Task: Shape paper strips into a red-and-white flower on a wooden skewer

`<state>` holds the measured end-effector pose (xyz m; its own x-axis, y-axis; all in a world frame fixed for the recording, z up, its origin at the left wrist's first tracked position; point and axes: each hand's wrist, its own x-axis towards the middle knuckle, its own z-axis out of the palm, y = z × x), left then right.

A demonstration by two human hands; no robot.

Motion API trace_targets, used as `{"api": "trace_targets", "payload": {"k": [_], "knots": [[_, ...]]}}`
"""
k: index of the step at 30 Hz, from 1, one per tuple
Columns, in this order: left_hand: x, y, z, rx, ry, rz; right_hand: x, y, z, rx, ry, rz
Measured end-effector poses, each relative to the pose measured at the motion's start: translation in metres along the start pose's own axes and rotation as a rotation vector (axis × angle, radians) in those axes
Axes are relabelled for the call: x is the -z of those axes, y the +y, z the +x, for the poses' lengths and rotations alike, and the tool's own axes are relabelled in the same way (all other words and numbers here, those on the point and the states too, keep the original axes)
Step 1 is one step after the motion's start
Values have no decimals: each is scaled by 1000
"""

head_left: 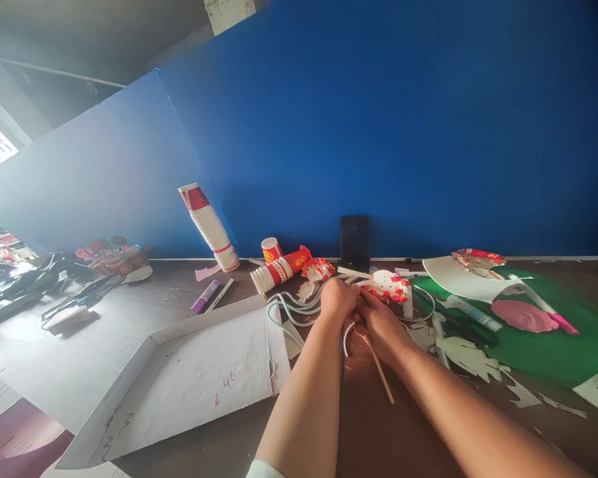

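My left hand [337, 304] and my right hand [383, 324] are close together over the table, both closed with fingertips nearly touching. Pale cord [294, 307] runs in several loops from the left into my left hand, and a thinner loop comes out past my right hand. What exactly lies between the fingertips is hidden. A thin wooden stick [380, 372] slants down below my right fingers; whether it is held or lying on the table I cannot tell. Red-and-white cut paper pieces [389, 282] are just beyond my hands.
A shallow white cardboard box lid [194, 372] lies at left. Behind it are a leaning stack of paper cups [209, 229], fallen cups [279, 269] and a purple marker [205, 297]. A dark phone [355, 242] stands against the blue partition [403, 133]. Paper scraps [468, 355] litter a green sheet [578, 312].
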<state>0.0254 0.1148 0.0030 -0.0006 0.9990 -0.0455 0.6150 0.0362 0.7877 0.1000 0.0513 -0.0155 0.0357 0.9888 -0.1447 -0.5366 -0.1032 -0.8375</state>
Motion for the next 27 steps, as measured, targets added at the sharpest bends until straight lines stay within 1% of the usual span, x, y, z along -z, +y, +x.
{"api": "trace_targets", "payload": {"k": [4,8,14,20,23,25,27], "knots": [[2,-4,4,-6,-42,-13,0,1,0,26,-7,-10],[1,-6,5,-11,-38,-12,0,3,0,56,4,-44],[1,-5,4,-26,-47,58,1,2,0,41,23,-99],[0,-4,3,-16,2,31,3,4,3,66,24,-154],[0,-5,3,-36,-1,34,4,4,4,55,18,-155],[0,-7,5,-30,-17,10,5,3,4,41,17,-131],[-1,-12,9,3,-46,-75,6,2,4,28,21,-111]]}}
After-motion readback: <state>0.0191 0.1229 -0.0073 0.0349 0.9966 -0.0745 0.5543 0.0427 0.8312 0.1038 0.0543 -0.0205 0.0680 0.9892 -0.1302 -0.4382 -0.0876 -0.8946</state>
